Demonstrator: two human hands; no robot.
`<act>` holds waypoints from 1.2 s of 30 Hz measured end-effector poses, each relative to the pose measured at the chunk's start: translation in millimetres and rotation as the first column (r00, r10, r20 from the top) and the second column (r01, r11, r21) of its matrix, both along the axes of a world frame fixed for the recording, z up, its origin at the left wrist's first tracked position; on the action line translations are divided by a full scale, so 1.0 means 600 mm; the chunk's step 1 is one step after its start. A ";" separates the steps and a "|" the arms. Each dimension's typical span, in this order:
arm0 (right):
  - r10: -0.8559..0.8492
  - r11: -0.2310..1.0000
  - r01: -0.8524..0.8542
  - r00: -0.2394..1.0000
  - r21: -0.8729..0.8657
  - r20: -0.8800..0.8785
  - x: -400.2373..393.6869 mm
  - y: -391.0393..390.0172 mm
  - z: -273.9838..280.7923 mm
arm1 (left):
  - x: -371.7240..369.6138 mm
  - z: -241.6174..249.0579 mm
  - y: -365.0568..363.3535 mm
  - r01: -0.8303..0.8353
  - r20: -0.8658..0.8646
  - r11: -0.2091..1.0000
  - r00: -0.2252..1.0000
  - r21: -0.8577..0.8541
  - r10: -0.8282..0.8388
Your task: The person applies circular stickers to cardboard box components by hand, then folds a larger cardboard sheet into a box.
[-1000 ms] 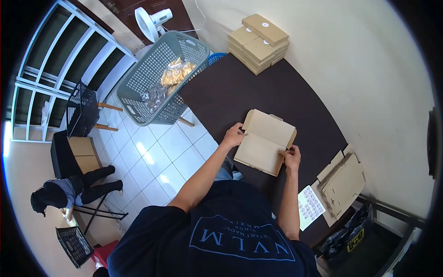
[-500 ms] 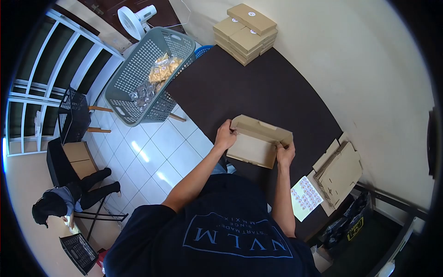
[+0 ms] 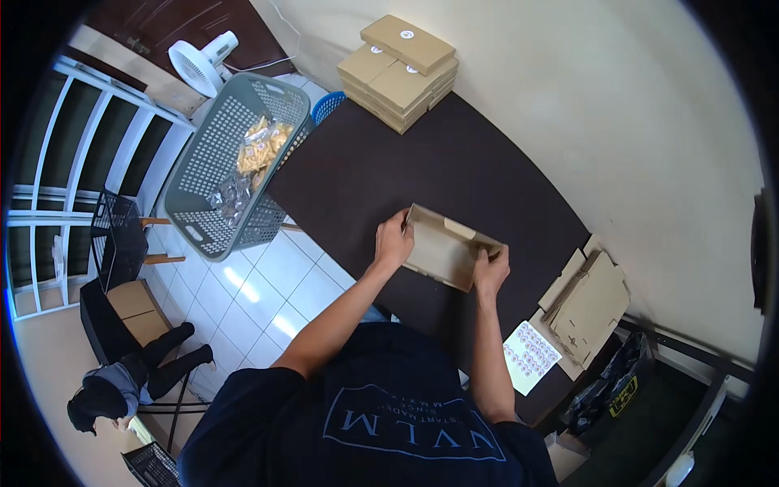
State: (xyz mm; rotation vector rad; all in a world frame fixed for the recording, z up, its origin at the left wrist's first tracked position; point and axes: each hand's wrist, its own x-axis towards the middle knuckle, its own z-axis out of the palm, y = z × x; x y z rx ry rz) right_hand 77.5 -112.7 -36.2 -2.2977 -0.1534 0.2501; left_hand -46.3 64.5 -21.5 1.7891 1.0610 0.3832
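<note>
A shallow brown cardboard box (image 3: 438,253) is in both my hands over the dark table, its open side facing up. My left hand (image 3: 393,242) grips the box's left end, fingers wrapped round the edge. At the right end, my right hand (image 3: 492,272) pinches the wall, with the thumb toward the inside. The box's interior looks bare. To the right of my right hand lie a sheet of round stickers (image 3: 531,357) and a stack of flat cardboard blanks (image 3: 586,308).
Closed boxes with round stickers (image 3: 398,77) are stacked at the table's (image 3: 357,162) far end. Beside it stands a grey-green basket (image 3: 195,183) holding bagged yellow food. A fan (image 3: 199,65) is behind. A person (image 3: 122,390) works at lower left. A black bag (image 3: 608,394) hangs at right.
The tall far panel of the box now shows as a lower, narrower wall. My hands still grip both ends. The camera view has shifted, moving the basket and stacked boxes left and down.
</note>
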 end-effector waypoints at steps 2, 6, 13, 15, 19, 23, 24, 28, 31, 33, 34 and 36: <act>-0.026 1.000 0.026 0.998 0.004 0.049 0.052 0.037 -0.007 | 0.063 -0.001 0.044 0.016 0.011 1.000 1.000 0.024 -0.016; -0.052 0.995 0.043 0.994 0.092 0.101 0.170 0.109 -0.022 | 0.214 -0.024 0.134 0.061 0.139 0.971 0.986 0.232 -0.095; -0.103 0.928 0.240 0.900 0.284 -0.423 0.335 0.197 -0.027 | 0.393 -0.032 0.227 0.113 0.170 0.975 0.974 0.189 -0.146; -0.108 0.921 0.252 0.898 0.297 -0.426 0.361 0.212 -0.032 | 0.413 -0.034 0.239 0.117 0.165 0.978 0.975 0.170 -0.146; -0.107 0.882 0.293 0.887 0.370 -0.448 0.386 0.237 -0.040 | 0.425 -0.036 0.251 0.136 0.158 0.963 0.972 0.233 -0.175; -0.102 0.851 0.311 0.888 0.424 -0.448 0.384 0.255 -0.040 | 0.417 -0.042 0.255 0.195 0.113 0.935 0.965 0.295 -0.237; -0.126 0.844 0.330 0.889 0.424 -0.441 0.380 0.254 -0.039 | 0.413 -0.044 0.252 0.203 0.099 0.933 0.965 0.297 -0.242; -0.066 0.864 0.227 0.936 0.450 -0.346 0.347 0.194 -0.032 | 0.369 -0.040 0.223 0.187 0.132 0.868 0.952 0.460 -0.276; -0.152 0.856 0.240 0.963 0.457 -0.221 0.304 0.087 0.020 | 0.295 -0.063 0.171 0.133 0.388 0.984 0.906 0.120 -0.170; -0.279 0.856 0.297 0.955 0.423 -0.105 0.281 -0.035 0.050 | 0.217 -0.080 0.136 0.128 0.416 0.992 0.901 0.018 -0.124; -0.343 0.864 0.318 0.939 0.390 -0.005 0.274 -0.097 0.065 | 0.176 -0.099 0.125 0.132 0.426 0.991 0.897 -0.013 -0.114; -0.497 0.868 0.472 0.827 0.156 0.261 0.284 -0.276 0.007 | 0.098 -0.091 0.091 0.075 0.404 0.957 0.914 -0.281 0.047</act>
